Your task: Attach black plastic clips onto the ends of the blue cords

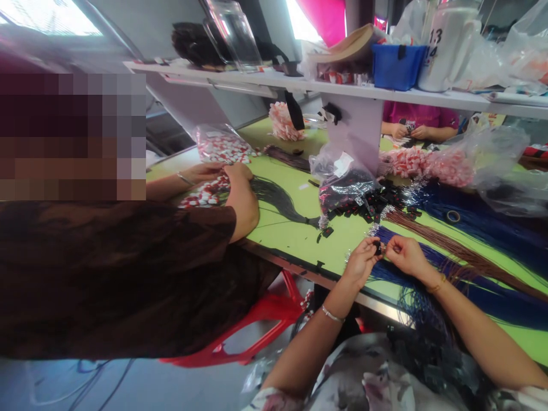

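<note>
My left hand point(362, 260) is closed on a small black piece point(377, 248), which looks like one of the black plastic parts point(368, 211) heaped on the table. Close beside it, my right hand point(405, 255) pinches at the same spot; a thin wire end seems to be between its fingers, too small to make out. Beneath both hands lie blue wires point(387, 273) with silvery tips. A bundle of brown wires point(454, 245) runs off to the right behind them. More black pieces rest in my lap point(445, 359).
A co-worker point(107, 274) sits at left, handling red-and-white parts point(205, 194) beside dark wires point(278, 197). Another person's hands point(411, 132) show across the table. A shelf point(291, 83) overhangs the table, bearing a blue bin point(397, 67) and a white jug point(447, 48). A red stool point(265, 314) stands at left.
</note>
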Available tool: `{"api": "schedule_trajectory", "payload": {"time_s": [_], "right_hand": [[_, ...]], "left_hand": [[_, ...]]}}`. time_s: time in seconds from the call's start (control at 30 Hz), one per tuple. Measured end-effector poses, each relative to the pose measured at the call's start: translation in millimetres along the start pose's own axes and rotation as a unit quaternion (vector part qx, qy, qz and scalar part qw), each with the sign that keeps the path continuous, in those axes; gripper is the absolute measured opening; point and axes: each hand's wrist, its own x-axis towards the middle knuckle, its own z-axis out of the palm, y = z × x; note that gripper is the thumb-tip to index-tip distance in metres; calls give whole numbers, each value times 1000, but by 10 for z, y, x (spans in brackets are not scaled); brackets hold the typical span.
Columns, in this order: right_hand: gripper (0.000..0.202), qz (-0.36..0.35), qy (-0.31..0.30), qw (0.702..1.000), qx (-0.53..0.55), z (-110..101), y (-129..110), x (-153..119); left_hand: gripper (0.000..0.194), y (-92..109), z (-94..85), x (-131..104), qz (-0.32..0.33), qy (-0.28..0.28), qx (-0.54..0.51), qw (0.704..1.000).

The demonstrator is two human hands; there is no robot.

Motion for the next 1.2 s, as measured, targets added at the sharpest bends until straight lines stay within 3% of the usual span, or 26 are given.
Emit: {"api": "schedule_trajectory", "payload": {"time_s": [0.47, 0.77, 1.03, 1.13, 1.2], "right_hand": [[15, -25, 5, 999, -35, 20, -66, -16], [13, -122, -27, 989, -79, 1, -33, -17], [16, -91, -17, 989, -113, 71, -46, -61], [21, -86, -35, 993, -67, -64, 54, 62], [25, -54, -6, 996, -65, -213, 204, 221]], "left_hand": [[31, 25, 46, -21, -5, 19, 14, 1000], [34, 0, 65, -3, -17, 60, 29, 998], [36, -25, 99, -29, -7, 85, 64, 994], [37, -10, 127, -31, -7, 75, 54, 996], [38, -11, 143, -12, -1, 71, 42, 997]]}}
